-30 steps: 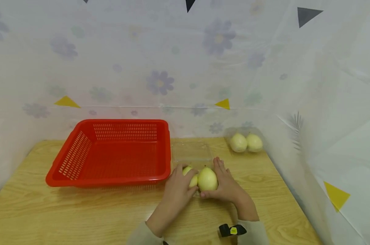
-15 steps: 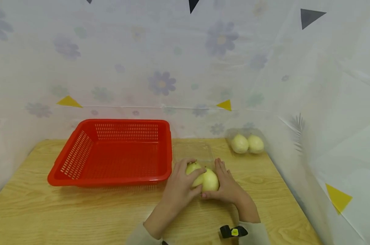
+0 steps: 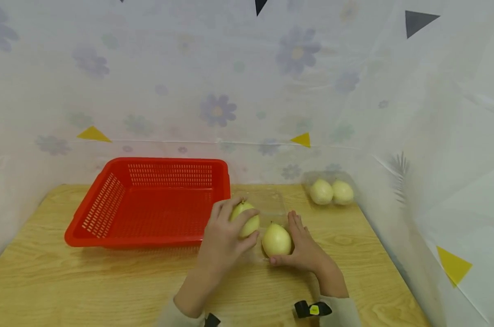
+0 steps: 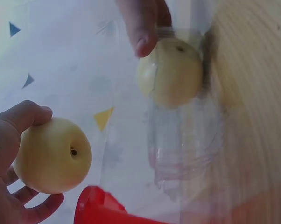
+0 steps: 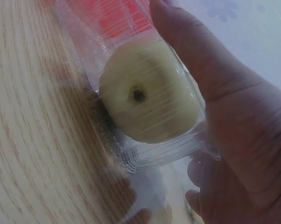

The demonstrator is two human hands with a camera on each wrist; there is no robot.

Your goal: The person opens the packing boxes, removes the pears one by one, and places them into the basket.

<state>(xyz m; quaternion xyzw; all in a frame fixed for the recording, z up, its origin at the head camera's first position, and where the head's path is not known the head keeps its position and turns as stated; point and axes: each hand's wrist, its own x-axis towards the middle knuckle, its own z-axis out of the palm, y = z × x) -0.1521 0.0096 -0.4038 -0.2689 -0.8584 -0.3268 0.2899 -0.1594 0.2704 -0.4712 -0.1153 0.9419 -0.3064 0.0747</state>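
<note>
Moved leftward in the head view, one pear [image 3: 251,226] sits in your curled left hand [image 3: 223,236] near the red basket [image 3: 136,242]; your right hand [image 3: 306,250], half-spread, flanks the second pear [image 3: 276,240]. From the left wrist, you hold yours apart from the clear container [image 4: 192,144]. From the right wrist, your thumb and fingers grip that container.

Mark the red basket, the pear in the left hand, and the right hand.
Red basket [image 3: 161,209], head view: bare floor.
Pear [image 4: 47,156] in left hand [image 4: 0,151], left wrist view: rounded side.
Right hand [image 3: 306,250], head view: middle of the hand.
</note>
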